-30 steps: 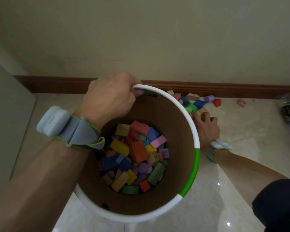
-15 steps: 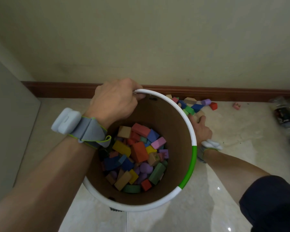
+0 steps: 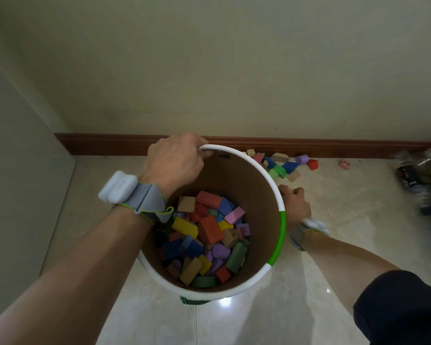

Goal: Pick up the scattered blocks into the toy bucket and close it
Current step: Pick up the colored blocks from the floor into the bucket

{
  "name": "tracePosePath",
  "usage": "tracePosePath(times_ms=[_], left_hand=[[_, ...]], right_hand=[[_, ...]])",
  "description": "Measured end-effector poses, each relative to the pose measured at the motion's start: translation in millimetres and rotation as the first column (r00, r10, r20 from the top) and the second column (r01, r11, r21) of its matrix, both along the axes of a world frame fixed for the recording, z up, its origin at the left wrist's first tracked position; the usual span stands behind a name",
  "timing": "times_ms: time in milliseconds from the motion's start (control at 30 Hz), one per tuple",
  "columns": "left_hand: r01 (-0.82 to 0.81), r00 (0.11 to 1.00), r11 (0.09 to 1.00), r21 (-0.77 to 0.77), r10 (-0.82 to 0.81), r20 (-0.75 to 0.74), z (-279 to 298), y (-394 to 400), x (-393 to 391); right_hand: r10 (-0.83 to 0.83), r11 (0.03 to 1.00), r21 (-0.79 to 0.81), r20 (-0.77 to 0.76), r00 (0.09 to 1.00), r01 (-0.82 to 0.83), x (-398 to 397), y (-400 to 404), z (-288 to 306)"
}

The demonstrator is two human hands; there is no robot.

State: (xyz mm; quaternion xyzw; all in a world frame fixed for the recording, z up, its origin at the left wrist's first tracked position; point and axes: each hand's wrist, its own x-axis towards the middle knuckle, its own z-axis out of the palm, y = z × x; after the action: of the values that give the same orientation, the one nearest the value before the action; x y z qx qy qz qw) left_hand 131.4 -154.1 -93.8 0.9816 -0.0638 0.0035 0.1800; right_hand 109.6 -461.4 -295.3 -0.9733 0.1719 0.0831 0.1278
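Head view, looking down into an open toy bucket (image 3: 280, 202), a cardboard cylinder with a white and green rim, sitting at the centre of the frame on a pale tiled floor (image 3: 334, 220). Inside it lies a jumble of coloured blocks (image 3: 207, 232). The left hand (image 3: 174, 163) grasps the rim at its upper left edge, fingers curled over it. The right hand (image 3: 294, 205) sits low just outside the bucket's right wall, fingers curled; the rim hides part of it, so I cannot tell whether it holds a block. The scattered blocks (image 3: 281, 165) still to collect lie in a loose cluster above and right of the bucket, beside the brown skirting board (image 3: 334, 145), with a red block (image 3: 312, 164) and a small pink block (image 3: 344, 164) further right. That cluster lies directly above the right hand in the frame, making it the nearer hand by far. No lid is clearly visible.
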Motion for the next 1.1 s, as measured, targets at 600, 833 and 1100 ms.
tracePosePath(times_ms=[600,833,1100], left_hand=[[-0.116,0.993,0.992,-0.04,0.115,-0.008,-0.7,33.7,-18.6],[-0.093,0.99,0.995,-0.046,0.088,-0.113,3.8,46.8,-22.1],[-0.035,0.986,0.997,-0.075,0.022,-0.168,7.8,54.5,-22.8]], right_hand=[[-0.49,0.5,0.788,-0.085,0.868,0.36,8.3,27.0,74.5],[-0.303,0.261,0.962,0.005,0.953,0.078,5.0,77.9,179.4],[0.161,-0.072,0.994,-0.065,0.985,0.077,-42.1,141.9,266.8]])
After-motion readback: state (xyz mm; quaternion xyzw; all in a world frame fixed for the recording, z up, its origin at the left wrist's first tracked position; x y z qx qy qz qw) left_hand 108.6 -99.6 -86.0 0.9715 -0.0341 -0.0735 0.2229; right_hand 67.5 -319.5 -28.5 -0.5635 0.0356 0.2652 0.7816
